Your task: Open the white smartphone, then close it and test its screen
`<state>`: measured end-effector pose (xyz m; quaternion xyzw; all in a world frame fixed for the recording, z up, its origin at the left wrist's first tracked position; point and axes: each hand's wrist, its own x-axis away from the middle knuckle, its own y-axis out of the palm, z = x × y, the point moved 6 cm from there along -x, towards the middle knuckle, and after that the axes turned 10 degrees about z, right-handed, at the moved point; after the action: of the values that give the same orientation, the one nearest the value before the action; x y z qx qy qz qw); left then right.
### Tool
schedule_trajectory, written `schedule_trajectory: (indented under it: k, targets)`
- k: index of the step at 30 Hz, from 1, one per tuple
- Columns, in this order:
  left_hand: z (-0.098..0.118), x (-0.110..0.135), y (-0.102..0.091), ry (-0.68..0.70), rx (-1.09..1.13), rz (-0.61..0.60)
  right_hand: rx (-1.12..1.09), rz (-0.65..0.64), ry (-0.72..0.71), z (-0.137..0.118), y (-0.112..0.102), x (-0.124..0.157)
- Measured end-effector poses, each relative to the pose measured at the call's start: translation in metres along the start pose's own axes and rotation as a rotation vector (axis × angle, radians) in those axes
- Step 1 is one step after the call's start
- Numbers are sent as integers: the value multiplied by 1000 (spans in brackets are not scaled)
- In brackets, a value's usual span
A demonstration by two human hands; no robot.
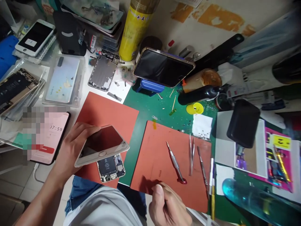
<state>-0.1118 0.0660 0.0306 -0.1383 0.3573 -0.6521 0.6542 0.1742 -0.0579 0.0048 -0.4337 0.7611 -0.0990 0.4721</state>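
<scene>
My left hand [71,147] grips the white front screen panel [102,145] of a phone, lifted and tilted above the opened phone body [111,168], whose battery and boards show. Both rest over a red mat [105,113]. My right hand [168,205] is at the near edge of a second red mat [162,157], fingers curled with the thumb up; nothing shows in it. A screwdriver [175,163] with a red end lies just beyond that hand. Tweezers [191,153] and a thin probe [202,168] lie further right.
A phone showing a timer [53,136] lies left of my left hand. A dark phone [163,67] leans on a blue stand behind. A bare phone frame [103,70], a yellow can [135,29], a black box [243,122] and cased phones [63,78] crowd the table.
</scene>
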Motion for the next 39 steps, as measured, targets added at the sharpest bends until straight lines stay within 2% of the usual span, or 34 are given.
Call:
schedule_trajectory:
  k: [5, 15, 22, 25, 28, 31, 35, 39]
  targets:
    - [0, -1, 0, -38, 20, -23, 12, 1, -9, -2, 1, -2]
    - [1, -1, -1, -10, 38, -36, 37, -20, -53, -5, 4, -3]
    - [0, 0, 0, -13, 20, -25, 63, -89, 22, -12, 7, -16]
    - [2, -1, 0, 32, -23, -7, 30, -91, 95, -30, 9, -32]
    - [5, -2, 0, 38, -22, 4, -25, 54, 200, -57, 6, -52]
    - [7, -1, -3, 49, 21, 29, -118, 104, 254, -85, 4, -63]
    - [5, 5, 0, 65, -30, -45, -180, 10, 238, -105, 5, -59]
    - [3, 10, -1, 112, -38, -34, -184, -99, 59, -117, 14, -45]
